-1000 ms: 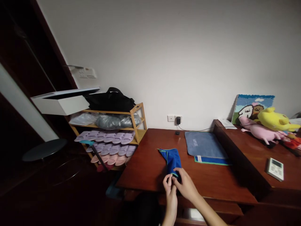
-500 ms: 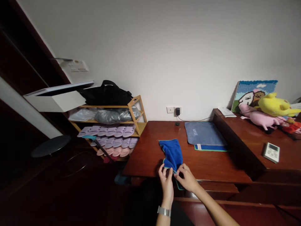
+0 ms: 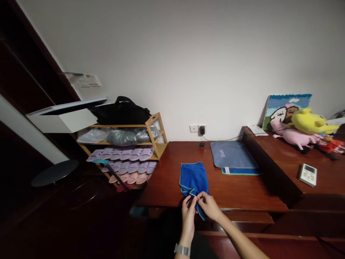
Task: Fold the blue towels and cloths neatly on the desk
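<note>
A bright blue cloth with a green hem (image 3: pixel 192 178) lies on the dark red wooden table (image 3: pixel 167 180), its near end bunched and hanging over the front edge. My left hand (image 3: pixel 188 209) and my right hand (image 3: pixel 207 205) meet at that near end, both pinching the cloth's hem. A watch sits on my left wrist.
A folded grey-blue towel stack (image 3: pixel 233 160) lies at the back of the table. A raised side desk (image 3: pixel 285 169) holds plush toys (image 3: pixel 307 127) and a white remote (image 3: pixel 307 174). A wooden rack of slippers (image 3: pixel 129 160) stands left, with a black bag (image 3: pixel 121 111) on top.
The cloth has spread wider on the table and its near end has been drawn over the front edge. My hands stay together at that end; the view shifted slightly.
</note>
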